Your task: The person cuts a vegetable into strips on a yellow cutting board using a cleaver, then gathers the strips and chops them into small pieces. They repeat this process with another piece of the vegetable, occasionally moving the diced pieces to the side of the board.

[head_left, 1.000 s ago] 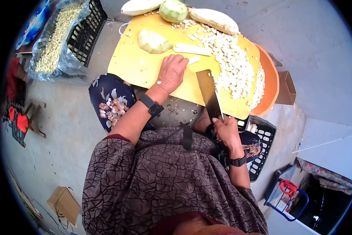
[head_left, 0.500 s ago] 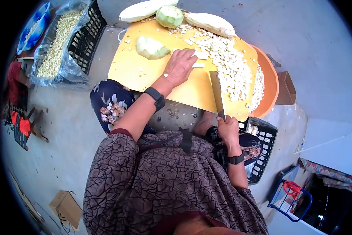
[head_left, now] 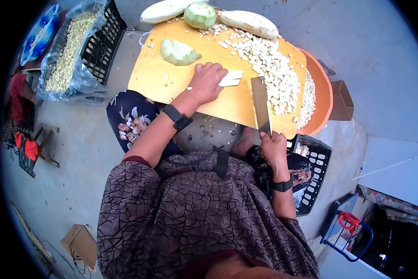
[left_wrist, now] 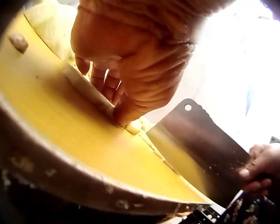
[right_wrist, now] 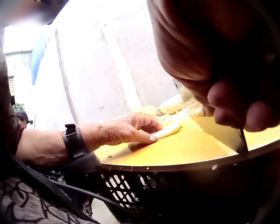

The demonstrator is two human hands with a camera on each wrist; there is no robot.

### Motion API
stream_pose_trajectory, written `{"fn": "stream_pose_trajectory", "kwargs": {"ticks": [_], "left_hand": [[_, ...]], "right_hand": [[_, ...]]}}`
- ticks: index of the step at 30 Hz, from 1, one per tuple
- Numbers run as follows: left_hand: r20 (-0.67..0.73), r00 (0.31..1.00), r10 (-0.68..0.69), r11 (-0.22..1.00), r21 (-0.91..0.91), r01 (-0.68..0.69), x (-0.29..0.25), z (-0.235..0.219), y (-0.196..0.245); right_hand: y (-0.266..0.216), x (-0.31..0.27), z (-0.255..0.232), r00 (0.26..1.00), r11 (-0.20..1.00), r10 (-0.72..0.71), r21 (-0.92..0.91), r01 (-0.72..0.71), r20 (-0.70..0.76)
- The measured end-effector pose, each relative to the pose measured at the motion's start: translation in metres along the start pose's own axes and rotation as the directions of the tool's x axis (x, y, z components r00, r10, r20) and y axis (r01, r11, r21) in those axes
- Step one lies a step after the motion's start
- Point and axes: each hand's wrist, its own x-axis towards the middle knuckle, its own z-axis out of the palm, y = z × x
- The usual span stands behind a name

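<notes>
On the yellow board [head_left: 148,83], the left hand [head_left: 207,84] bends its fingers over pale strips [head_left: 232,78], its thumb and fingertips gripping them in the left wrist view. The right hand [head_left: 274,148] holds a cleaver [head_left: 261,104] by its handle; the blade lies over the board's near right part, a short way right of the strips. A heap of small white cubes [head_left: 276,76] spreads beyond the blade. A pale peeled chunk [head_left: 178,52] rests up and left of the left hand. Two long pale vegetables and a round green one [head_left: 200,15] line the far edge.
An orange basin [head_left: 324,95] with cubes stands under the board's right side, beside a cardboard box [head_left: 342,100]. Below it is a black crate [head_left: 321,160]. A lined crate of cut pieces [head_left: 69,51] and a blue basin [head_left: 44,32] are at the upper left.
The left hand has drawn back toward the near edge, and the strips have come closer together beside it. The cleaver has shifted right, away from them, still in the right hand.
</notes>
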Motion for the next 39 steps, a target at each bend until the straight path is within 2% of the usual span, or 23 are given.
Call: {"fn": "stream_pose_trajectory", "kwargs": {"ticks": [5,7,10,16,17,20,22,25,28,32,36,39], "left_hand": [[0.064,0.997,0.041,0.999,-0.031,-0.039,-0.020,-0.004,0.007],[0.031,0.999,0.044,0.998,-0.050,-0.043,-0.024,-0.006,0.010],[-0.027,0.997,0.071,0.996,-0.053,-0.072,-0.027,-0.002,0.005],[-0.034,0.990,0.140,0.990,0.004,-0.140,-0.023,0.010,0.008],[-0.029,0.989,0.146,0.989,0.022,-0.146,-0.023,0.011,0.008],[-0.182,0.964,0.195,0.980,0.065,-0.186,-0.027,0.010,0.006],[-0.142,0.977,0.156,0.988,0.039,-0.152,-0.029,0.005,0.006],[-0.125,0.984,0.127,0.992,0.013,-0.126,-0.030,0.010,0.006],[-0.144,0.981,0.126,0.992,-0.011,-0.129,-0.028,0.015,0.008],[-0.153,0.981,0.120,0.990,-0.049,-0.129,-0.024,0.026,0.018],[-0.152,0.977,0.147,0.988,-0.014,-0.151,-0.022,0.032,0.030],[-0.200,0.966,0.161,0.987,0.008,-0.163,-0.030,0.024,0.030]], "right_hand": [[-0.043,0.000,-0.020,0.999,0.993,-0.024,-0.115,0.027,0.027],[-0.052,0.002,-0.020,0.996,0.978,-0.084,-0.192,0.082,-0.004],[-0.061,0.006,-0.017,0.995,0.965,-0.092,-0.247,0.083,-0.026],[-0.063,0.005,-0.008,0.994,0.986,-0.066,-0.145,0.079,0.091],[-0.064,0.005,-0.010,0.996,0.989,-0.050,-0.132,0.060,0.076],[-0.060,0.009,-0.012,0.999,0.991,-0.034,-0.124,0.039,0.038],[-0.052,0.013,-0.012,0.997,0.985,-0.073,-0.158,0.073,0.004],[-0.058,0.007,-0.012,0.998,0.987,-0.049,-0.151,0.056,0.051],[-0.052,0.006,0.000,0.987,0.977,-0.145,-0.146,0.154,0.073],[-0.055,0.011,-0.004,0.997,0.994,-0.025,-0.107,0.032,0.067],[-0.050,0.009,-0.005,0.997,0.985,-0.070,-0.154,0.072,0.019],[-0.053,0.004,-0.007,0.996,0.984,-0.091,-0.148,0.094,0.023]]}}
